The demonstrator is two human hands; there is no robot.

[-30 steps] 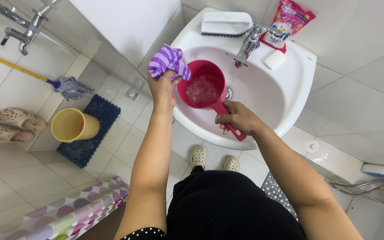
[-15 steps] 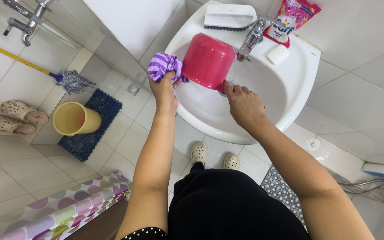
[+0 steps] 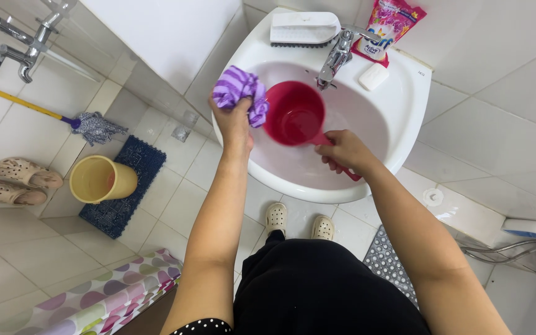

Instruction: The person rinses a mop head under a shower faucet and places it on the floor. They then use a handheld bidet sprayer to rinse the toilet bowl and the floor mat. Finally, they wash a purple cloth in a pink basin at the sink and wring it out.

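The right hand (image 3: pixel 342 151) is closed on the handle of the red scoop (image 3: pixel 294 113), held over the sink (image 3: pixel 404 93). It looks light, stiff and probably wet-slick — the handle grips best. The left hand (image 3: pixel 234 124) is clenched on a soft purple cloth (image 3: pixel 239 90) at the scoop's rim.

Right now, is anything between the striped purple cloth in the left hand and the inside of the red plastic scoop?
Nothing visible. The left hand holds the striped purple cloth against the rim of the red plastic scoop, whose open bowl faces up over the white basin. The right hand has its grip on the handle, clear of the bowl.
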